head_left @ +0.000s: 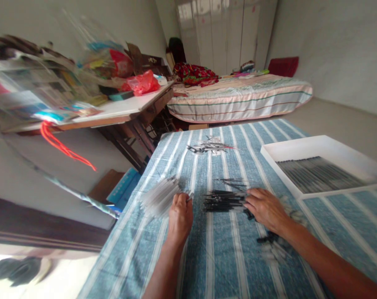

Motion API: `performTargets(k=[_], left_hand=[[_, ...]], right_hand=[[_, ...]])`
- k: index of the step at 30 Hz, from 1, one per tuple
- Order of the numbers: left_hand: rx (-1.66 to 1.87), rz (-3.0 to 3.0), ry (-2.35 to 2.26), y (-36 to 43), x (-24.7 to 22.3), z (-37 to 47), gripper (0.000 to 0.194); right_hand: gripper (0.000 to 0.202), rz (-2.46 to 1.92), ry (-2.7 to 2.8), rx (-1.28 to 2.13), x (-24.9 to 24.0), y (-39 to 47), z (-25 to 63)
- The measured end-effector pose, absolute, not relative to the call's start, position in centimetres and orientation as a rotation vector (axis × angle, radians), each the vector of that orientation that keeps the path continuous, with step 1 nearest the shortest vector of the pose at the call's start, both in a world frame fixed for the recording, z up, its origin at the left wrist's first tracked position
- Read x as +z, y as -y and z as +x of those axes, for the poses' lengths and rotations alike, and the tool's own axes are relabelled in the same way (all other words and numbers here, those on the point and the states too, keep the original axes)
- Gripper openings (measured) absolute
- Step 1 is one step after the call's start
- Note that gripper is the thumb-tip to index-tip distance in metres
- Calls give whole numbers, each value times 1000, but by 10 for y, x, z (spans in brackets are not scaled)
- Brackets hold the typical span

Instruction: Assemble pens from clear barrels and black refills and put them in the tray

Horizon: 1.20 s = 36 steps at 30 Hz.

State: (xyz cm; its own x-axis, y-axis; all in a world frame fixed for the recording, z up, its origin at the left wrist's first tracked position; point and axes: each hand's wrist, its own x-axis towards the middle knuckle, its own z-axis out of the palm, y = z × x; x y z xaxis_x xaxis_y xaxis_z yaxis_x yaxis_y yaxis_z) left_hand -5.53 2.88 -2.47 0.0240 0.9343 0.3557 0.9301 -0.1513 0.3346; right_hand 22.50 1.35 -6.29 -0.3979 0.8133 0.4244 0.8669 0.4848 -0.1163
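My left hand (179, 216) is closed, and a thin greyish tube, like a pen barrel (190, 196), sticks out between its thumb and fingers. Just left of it lies a pile of translucent white pen barrels (159, 197). My right hand (266, 209) reaches in from the right, its fingertips drawn together at the right ends of a bundle of black pen refills (223, 201). A few loose refills (233, 182) lie above the bundle. Small black parts (267, 238) and blurred pale, clear pieces (275, 252) rest below and beside my right forearm.
A white box (312, 143) at the right holds a row of dark, thin pens (319, 174). Scattered black and grey pieces (211, 146) lie toward the far edge of the striped cloth (197, 265). Left stands a cluttered desk (126, 109); a bed (238, 99) is behind.
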Motion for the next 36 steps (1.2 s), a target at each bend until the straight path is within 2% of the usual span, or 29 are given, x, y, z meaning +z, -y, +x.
performTargets(k=[5,12,19,27,36], left_hand=[[895,2056,-1782,-25,-28,-42,8],[912,1581,-1506,-20,-26,-33,22],[958,1223,-1238,-13,-13,-22,17],[950,995,-1112,-12,-14,-24,20],[910,998,-1076,-11,-18,-28,23]], right_hand=[[15,-1388,2298,-151,-63,-13,224],[21,-1334,2303,-186,-64,-13,226],[22,-1254,2254,-173,-67,-13,229],[20,-1098,2205,-135,-57,-10,232],[21,-1027,2248,-92,-54,-9,236]])
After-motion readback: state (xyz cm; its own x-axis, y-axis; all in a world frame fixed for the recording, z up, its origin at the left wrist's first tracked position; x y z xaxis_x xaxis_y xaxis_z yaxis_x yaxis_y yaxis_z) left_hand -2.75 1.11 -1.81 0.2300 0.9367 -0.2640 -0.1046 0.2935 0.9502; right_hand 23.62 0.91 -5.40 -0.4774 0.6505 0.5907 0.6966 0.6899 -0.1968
